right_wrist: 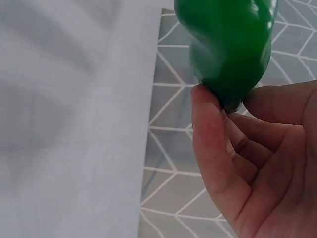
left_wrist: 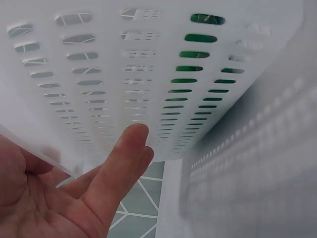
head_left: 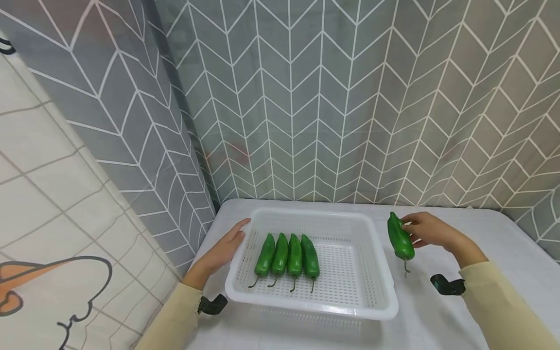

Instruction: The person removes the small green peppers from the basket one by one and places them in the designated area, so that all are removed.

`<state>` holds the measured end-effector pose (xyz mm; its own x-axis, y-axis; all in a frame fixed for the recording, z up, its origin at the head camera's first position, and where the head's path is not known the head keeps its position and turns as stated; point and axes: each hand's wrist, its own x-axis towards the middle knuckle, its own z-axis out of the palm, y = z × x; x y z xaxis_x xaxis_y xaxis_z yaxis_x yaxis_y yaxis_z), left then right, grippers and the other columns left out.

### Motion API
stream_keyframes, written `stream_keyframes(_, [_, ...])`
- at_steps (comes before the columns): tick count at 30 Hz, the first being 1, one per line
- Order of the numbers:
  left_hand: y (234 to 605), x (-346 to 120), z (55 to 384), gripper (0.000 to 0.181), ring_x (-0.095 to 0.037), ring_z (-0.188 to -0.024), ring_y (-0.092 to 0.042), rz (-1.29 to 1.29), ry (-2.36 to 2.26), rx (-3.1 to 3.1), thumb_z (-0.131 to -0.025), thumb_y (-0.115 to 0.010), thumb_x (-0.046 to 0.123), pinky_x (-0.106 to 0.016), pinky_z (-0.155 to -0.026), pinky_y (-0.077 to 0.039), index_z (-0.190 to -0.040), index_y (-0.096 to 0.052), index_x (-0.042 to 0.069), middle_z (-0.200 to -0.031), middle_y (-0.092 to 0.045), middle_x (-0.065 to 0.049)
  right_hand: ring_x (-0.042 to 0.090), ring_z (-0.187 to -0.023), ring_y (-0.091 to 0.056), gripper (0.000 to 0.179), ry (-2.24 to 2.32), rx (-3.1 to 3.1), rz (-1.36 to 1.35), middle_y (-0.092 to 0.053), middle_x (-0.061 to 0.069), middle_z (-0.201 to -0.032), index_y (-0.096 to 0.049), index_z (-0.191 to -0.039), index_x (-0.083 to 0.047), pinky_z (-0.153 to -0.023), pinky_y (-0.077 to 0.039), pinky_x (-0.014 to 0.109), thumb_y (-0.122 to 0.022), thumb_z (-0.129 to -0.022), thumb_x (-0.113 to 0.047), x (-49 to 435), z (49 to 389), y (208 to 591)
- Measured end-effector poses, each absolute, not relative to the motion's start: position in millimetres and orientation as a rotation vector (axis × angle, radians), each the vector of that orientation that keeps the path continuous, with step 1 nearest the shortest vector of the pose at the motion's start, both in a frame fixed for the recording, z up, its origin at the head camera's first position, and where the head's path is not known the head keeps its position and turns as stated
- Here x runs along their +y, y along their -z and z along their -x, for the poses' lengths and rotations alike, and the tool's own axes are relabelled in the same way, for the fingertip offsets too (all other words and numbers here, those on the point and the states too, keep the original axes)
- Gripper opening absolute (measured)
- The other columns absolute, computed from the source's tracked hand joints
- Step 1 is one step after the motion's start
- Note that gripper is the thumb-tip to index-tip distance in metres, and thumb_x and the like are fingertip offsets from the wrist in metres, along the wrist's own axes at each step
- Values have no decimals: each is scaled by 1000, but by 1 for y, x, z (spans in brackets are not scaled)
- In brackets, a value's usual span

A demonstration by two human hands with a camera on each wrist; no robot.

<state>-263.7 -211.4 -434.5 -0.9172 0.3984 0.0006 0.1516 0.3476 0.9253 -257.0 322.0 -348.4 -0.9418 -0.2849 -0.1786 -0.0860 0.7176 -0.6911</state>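
Observation:
A white plastic basket point(head_left: 345, 306) with slotted walls stands in the middle of the white table. Inside, toward its left half, several green peppers point(head_left: 280, 257) lie side by side with their stems to the front. My left hand point(head_left: 225, 245) holds the basket's left rim; two of its fingers point(left_wrist: 126, 158) lie against the slotted outer wall in the left wrist view. To the right of the basket, my right hand point(head_left: 430, 229) pinches another green pepper point(head_left: 399, 238) between thumb and fingers, its stem hanging downward. In the right wrist view the fingertips meet that pepper's lower end point(right_wrist: 228, 54).
The white table point(head_left: 503, 248) extends right of the basket. A grey curtain point(head_left: 306, 121) with white chevron lines rises behind it. A white tiled-pattern cloth point(head_left: 65, 204) with a cartoon drawing hangs at left. Each wrist bears a small black camera point(head_left: 447, 285).

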Motion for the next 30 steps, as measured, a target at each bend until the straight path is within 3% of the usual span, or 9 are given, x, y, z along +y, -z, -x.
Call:
stream_keyframes(11, [437,-213,263,51,-33,-135,-49,-488,-1599,2397,-114,-25,25,-53,-111,-35,-163,-14,16,-154,-43,-18,24,-84,-69,44,1050,2604,244,-68,17,-100,-44,-131,26,-74,-60,43,-49,-105,-8,326,262,370])
stream_keyframes(19, [438,-211,263,51,-32,-131,-53,-473,-1617,2377,-114,-27,26,-48,-107,-42,-164,-15,20,-153,-45,-17,23,-83,-67,43,1024,2567,199,-67,21,-104,-45,-132,23,-73,-60,44,-50,-104,-9,328,266,386])
stream_keyframes(30, [439,-210,261,51,-31,-133,-52,-450,-1624,2401,-114,-27,26,-52,-110,-38,-164,-17,20,-154,-45,-15,25,-84,-67,38,988,2540,168,-66,23,-107,-51,-129,20,-72,-60,45,-51,-102,-7,324,267,410])
